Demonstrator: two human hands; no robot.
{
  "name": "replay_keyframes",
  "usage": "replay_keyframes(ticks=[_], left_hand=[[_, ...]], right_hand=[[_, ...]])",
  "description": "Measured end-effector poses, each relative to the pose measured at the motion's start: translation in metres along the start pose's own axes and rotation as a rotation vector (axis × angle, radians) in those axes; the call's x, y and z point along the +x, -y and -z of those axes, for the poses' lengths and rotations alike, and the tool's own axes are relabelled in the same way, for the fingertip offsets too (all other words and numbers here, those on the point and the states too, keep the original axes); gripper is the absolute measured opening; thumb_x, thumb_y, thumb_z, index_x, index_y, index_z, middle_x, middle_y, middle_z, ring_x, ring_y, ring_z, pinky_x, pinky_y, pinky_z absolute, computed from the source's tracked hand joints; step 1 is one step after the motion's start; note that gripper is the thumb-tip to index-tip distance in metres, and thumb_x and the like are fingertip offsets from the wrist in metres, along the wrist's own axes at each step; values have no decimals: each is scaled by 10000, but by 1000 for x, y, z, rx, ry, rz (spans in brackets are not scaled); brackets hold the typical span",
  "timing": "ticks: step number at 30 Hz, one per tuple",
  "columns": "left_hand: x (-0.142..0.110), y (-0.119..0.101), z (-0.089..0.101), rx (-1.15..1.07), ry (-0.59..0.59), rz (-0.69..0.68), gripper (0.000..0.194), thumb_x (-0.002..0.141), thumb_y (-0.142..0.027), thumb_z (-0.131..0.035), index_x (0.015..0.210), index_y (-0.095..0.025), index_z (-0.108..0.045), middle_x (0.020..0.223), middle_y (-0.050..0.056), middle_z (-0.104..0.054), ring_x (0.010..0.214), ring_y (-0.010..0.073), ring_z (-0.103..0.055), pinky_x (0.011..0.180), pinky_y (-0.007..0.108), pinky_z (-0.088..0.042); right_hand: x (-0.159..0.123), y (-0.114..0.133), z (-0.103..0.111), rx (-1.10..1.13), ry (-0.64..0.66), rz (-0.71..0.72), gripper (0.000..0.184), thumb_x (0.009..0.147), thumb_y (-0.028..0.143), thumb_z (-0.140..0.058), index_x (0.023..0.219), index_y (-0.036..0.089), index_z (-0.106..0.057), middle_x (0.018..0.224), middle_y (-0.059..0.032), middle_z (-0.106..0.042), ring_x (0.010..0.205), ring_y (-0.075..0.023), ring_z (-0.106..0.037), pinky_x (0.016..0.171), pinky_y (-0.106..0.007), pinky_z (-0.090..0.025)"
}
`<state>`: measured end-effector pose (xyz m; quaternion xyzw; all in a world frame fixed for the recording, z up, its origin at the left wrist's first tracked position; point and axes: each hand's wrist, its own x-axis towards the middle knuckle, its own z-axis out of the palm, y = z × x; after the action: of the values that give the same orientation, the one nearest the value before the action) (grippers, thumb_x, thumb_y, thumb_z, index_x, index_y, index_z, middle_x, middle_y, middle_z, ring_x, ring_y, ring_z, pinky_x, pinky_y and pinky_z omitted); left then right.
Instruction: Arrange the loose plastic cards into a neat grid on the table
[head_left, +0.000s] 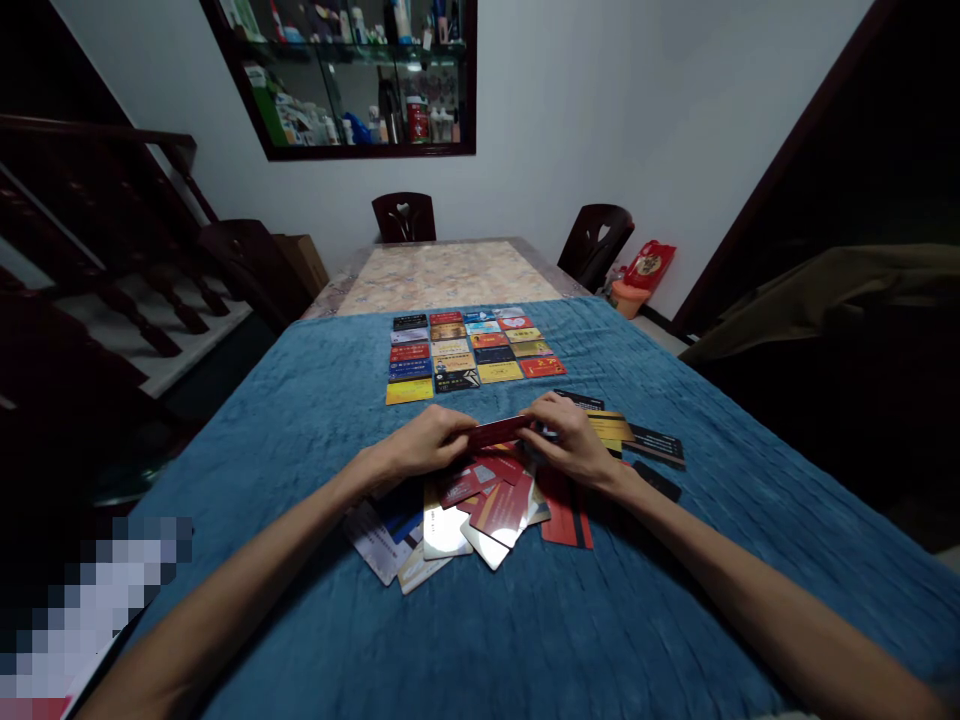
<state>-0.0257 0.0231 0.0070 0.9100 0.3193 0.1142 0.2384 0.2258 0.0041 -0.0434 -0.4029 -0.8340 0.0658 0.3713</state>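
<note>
Between my two hands a dark red card (496, 432) is held by its ends, tilted above a loose pile. My left hand (429, 440) pinches its left end with the fingers closed. At the right end, my right hand (564, 436) is closed on the same card. Under them lie jumbled cards, among them a red one (504, 510), a white one (444, 528) and an orange-red one with a dark stripe (568, 512). Beyond my hands, several cards such as a yellow one (409, 391) lie in neat rows and columns.
A blue cloth (315, 620) covers the near part of the table. Right of my right hand, black cards (654, 445) and a gold card (609, 426) lie scattered. Chairs (596, 245) stand around the patterned far end (442, 275). A red bag (650, 265) sits at the back right.
</note>
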Motion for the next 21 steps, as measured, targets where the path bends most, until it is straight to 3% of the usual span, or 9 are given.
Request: replay_keyframes(ticks=[6,11,16,21], left_hand=[[3,3,-8,105,-98,-95,252,886,-123,-452,965,-148,-690,910,63,-698,813,153,-600,773,267,-473],[4,-1,-13,104,-233,-92,257,933,-166,-480,1133,-156,-641,1058,97,-685,967,192,-618,871,332,-502],[3,-8,-19,33,-360,-100,261,942,-217,-532,1186,-178,-616,1101,98,-682,1036,214,-615,927,380,-498],[5,-12,-25,-23,-443,-99,158,926,-221,-571,1055,-180,-653,1033,82,-698,986,210,-624,898,370,-499]], right_hand=[[6,10,6,50,-99,16,217,971,339,-524,938,219,-702,832,-68,-669,817,-223,-556,764,-376,-439],[10,16,11,-81,-159,67,235,988,318,-491,982,219,-704,870,-81,-648,854,-228,-532,777,-381,-410],[14,23,15,-297,-107,132,240,990,300,-480,1014,261,-715,892,-78,-633,906,-242,-492,838,-413,-348],[18,30,15,-410,-43,205,264,990,276,-453,1034,311,-711,911,-66,-631,942,-254,-467,898,-452,-320]])
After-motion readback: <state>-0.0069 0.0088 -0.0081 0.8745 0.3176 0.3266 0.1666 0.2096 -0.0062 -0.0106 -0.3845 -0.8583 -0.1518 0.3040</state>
